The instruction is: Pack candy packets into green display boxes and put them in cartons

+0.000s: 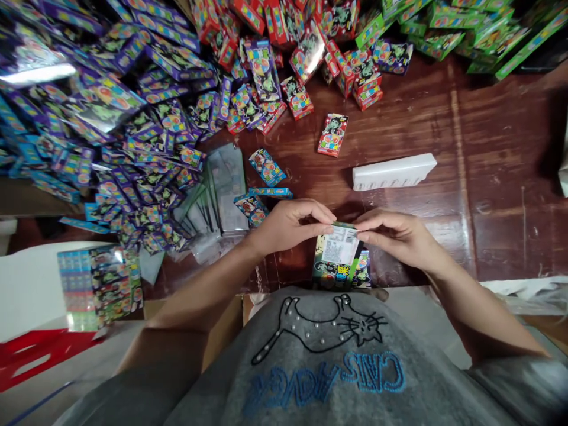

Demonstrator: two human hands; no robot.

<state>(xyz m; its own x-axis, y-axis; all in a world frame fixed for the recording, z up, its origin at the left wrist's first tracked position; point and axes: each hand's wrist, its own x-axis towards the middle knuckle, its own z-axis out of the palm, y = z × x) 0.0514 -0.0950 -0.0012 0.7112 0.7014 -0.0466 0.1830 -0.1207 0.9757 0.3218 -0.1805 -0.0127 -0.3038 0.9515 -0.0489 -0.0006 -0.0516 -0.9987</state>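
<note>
A stack of small colourful boxes stands upright at the near edge of the brown table, right in front of my body. My left hand grips its top from the left, fingers curled over the upper edge. From the right, my right hand pinches the same top edge, thumb and fingers pressed together. A white barcode label shows on the stack's face. Green and dark printed boxes form its lower part.
Heaps of small boxes cover the far table: purple at left, red in the middle, green at right. A white box and a lone red box lie ahead. Clear sleeves sit left; a wrapped pack lies lower left.
</note>
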